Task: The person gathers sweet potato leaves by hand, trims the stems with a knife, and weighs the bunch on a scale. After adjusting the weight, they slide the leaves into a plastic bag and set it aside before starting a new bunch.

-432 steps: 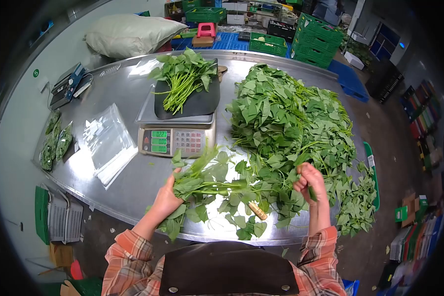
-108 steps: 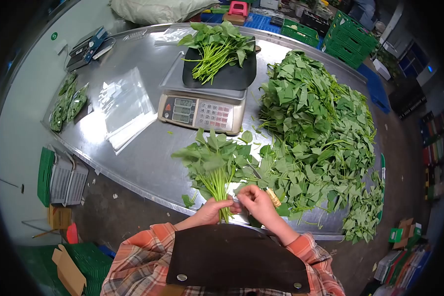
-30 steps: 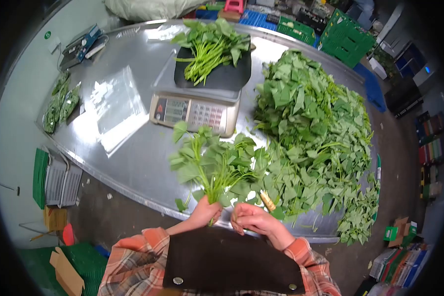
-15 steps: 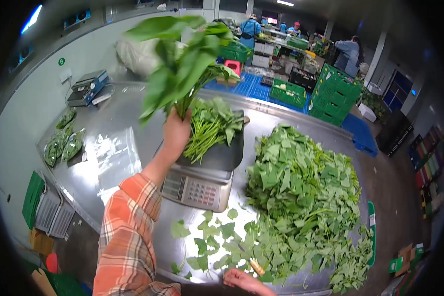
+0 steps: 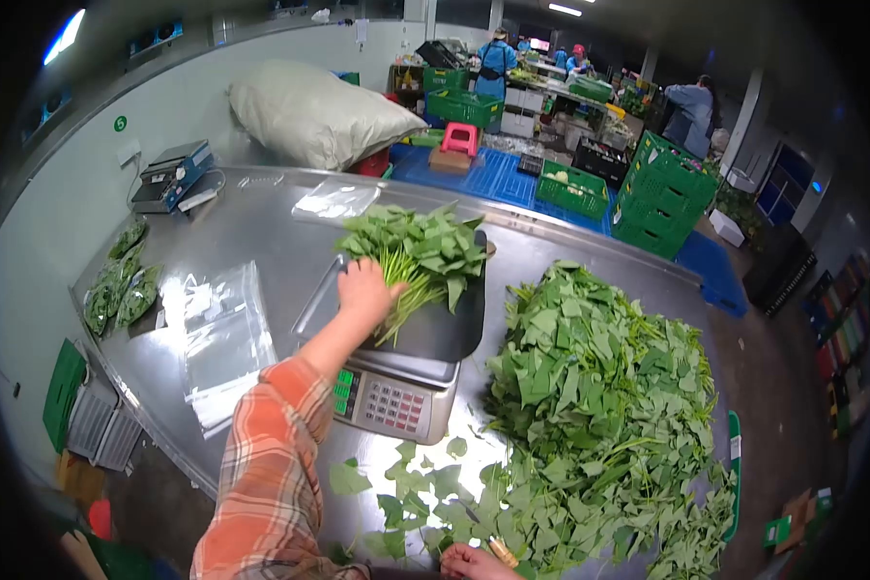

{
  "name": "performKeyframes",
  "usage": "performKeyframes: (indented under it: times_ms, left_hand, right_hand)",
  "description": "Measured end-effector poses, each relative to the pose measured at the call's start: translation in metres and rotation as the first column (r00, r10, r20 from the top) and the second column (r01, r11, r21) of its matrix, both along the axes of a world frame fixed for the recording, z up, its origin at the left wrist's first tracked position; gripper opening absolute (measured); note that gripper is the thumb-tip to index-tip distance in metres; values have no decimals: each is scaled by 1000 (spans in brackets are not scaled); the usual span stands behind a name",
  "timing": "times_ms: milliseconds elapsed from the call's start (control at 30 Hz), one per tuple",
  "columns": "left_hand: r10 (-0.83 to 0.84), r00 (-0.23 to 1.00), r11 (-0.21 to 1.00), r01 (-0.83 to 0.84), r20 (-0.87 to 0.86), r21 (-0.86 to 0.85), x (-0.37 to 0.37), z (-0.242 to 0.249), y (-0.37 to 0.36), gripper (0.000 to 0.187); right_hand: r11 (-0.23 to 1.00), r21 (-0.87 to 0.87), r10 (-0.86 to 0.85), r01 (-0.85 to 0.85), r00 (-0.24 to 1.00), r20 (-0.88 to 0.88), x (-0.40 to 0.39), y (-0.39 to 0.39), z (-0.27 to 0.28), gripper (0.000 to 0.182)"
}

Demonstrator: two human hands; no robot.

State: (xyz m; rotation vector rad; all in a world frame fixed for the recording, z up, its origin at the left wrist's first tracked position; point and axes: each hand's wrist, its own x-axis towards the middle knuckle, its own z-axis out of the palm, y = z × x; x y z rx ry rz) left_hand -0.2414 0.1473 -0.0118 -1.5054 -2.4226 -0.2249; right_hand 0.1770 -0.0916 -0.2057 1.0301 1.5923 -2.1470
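Note:
My left hand (image 5: 365, 290), in an orange plaid sleeve, is closed around the stems of a bunch of leafy greens (image 5: 420, 242) lying on the dark pan (image 5: 445, 333) of a digital scale (image 5: 393, 404). Green digits glow on the scale's display. At the bottom edge my right hand (image 5: 474, 563) has its fingers curled; what they hold, if anything, is hidden. Beside it is a small yellowish-brown object (image 5: 503, 552) I cannot name. A large heap of loose greens (image 5: 599, 377) spreads to the right.
Clear plastic bags (image 5: 224, 333) lie left of the scale on the metal table (image 5: 290, 217). Bagged greens (image 5: 124, 275) and a blue device (image 5: 172, 177) sit farther left. Beyond the table are a stuffed white sack (image 5: 319, 116), stacked green crates (image 5: 662, 198) and several people.
My left hand has lowered the raised bunch onto the scale pan, over the greens there. The display now shows green digits. My right hand has stayed low, shifting slightly downward.

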Motion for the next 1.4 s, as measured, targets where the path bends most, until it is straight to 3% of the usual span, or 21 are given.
performKeyframes:
  times_ms: [67,133,200,333,400,467,533,633,667,767,900,1067,1100,1133,1167,1233,1300,1400]
  left_hand:
    - [-177,981,934,144,74,327,0,-2,-36,35]
    - [-382,910,763,212,160,610,-1,-30,-92,23]
    - [-262,877,850,12,402,527,-1,-88,-156,19]
    - [109,917,890,-262,383,373,43,-206,-260,43]
    - [92,876,961,-203,474,189,93,-211,-285,53]
    - [-162,835,975,53,525,216,141,-189,-291,51]
    - [-206,712,970,56,672,237,178,-184,-297,47]
    - [-186,296,983,68,937,173,200,-149,-308,41]
    - [-231,345,972,128,910,198,200,-144,-311,33]
    - [-452,606,888,241,654,391,181,-155,-313,25]
    - [-251,691,900,-90,678,426,153,-131,-309,20]
    - [-136,796,811,-252,590,528,29,-114,-279,25]
    - [-184,748,783,-280,638,555,1,-101,-259,28]
    - [-242,692,754,-308,680,581,-25,-88,-235,31]
    - [-239,729,763,-268,641,589,-52,-80,-209,34]
    - [-337,732,736,-187,592,651,-96,-73,-151,37]
    - [-310,701,815,-152,642,559,-121,-69,-93,41]
    - [-261,649,918,-61,714,391,-132,-70,-33,49]
  right_hand:
    - [993,-87,-95,82,983,-158,-8,4,33,20]
    - [985,-124,-148,124,965,-217,-15,5,55,16]
    - [981,-136,-168,140,961,-220,-16,10,70,16]
    - [967,-90,-255,240,935,-245,-5,24,95,13]
    - [953,-55,-303,299,924,-231,2,33,104,12]
    - [946,-28,-322,324,923,-211,8,38,108,12]
    - [940,22,-329,340,923,-198,17,37,101,15]
    - [933,347,109,-91,994,-32,34,33,109,22]
    - [885,405,251,-230,968,2,39,31,110,30]
    - [733,630,258,-258,962,94,46,34,116,34]
    - [808,586,-1,62,995,-104,14,78,131,28]
    - [535,841,172,82,964,-203,-57,122,161,21]
    - [494,861,207,118,946,-248,-71,132,167,21]
    - [379,911,241,164,932,-269,-86,145,174,19]
    - [256,944,276,209,920,-279,-102,158,182,18]
    - [-134,985,292,112,954,-68,-135,199,186,39]
    - [-408,906,192,-111,960,204,-164,239,195,43]
    - [-515,804,39,-298,928,370,-197,294,180,42]
